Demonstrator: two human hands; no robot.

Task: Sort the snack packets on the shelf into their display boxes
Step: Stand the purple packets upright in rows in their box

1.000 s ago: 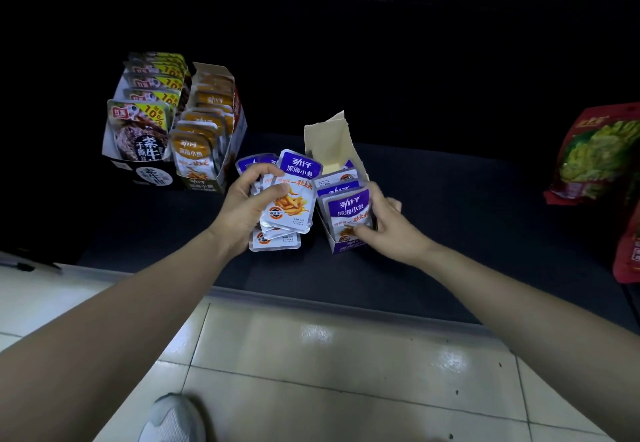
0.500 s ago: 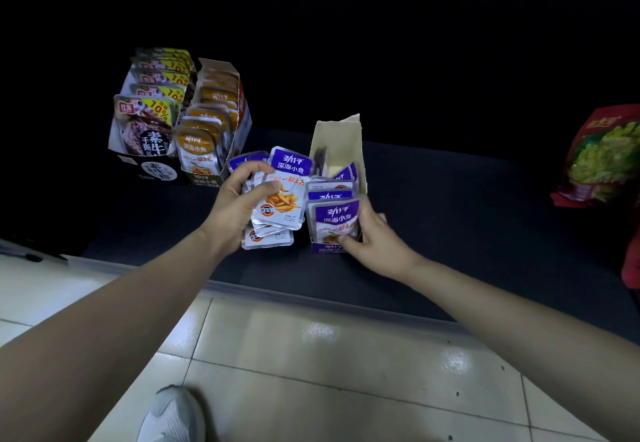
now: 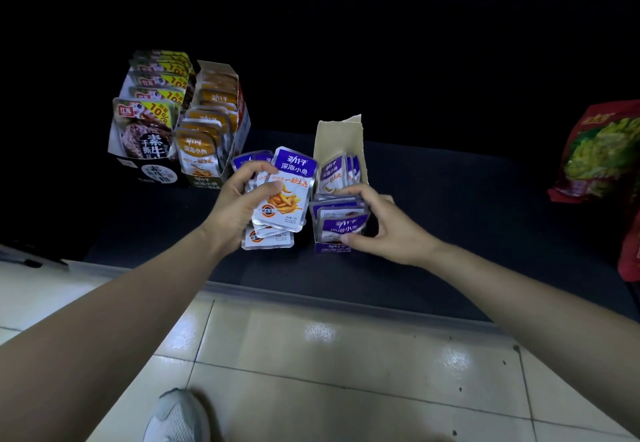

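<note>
My left hand [image 3: 239, 199] grips a fanned stack of purple-and-silver snack packets [image 3: 287, 195] above the dark shelf [image 3: 450, 220]. Just to its right stands the purple display box [image 3: 334, 247] with its cardboard flap [image 3: 341, 136] upright at the back. My right hand [image 3: 381, 223] grips the front packets in that box [image 3: 343, 223], thumb at the box front and fingers over their tops, tilting them forward. More purple packets [image 3: 334, 171] stand behind them in the box.
At the back left stand a box of orange packets [image 3: 207, 136] and a box of dark packets with yellow labels [image 3: 149, 123]. Large red-and-green bags [image 3: 602, 150] lie at the right. The shelf's front edge [image 3: 311, 299] meets a tiled floor; my shoe [image 3: 180, 417] shows below.
My right hand has shifted from the box's side to grip the front packets and tip them forward. The box has turned to face me. My left hand still holds its stack.
</note>
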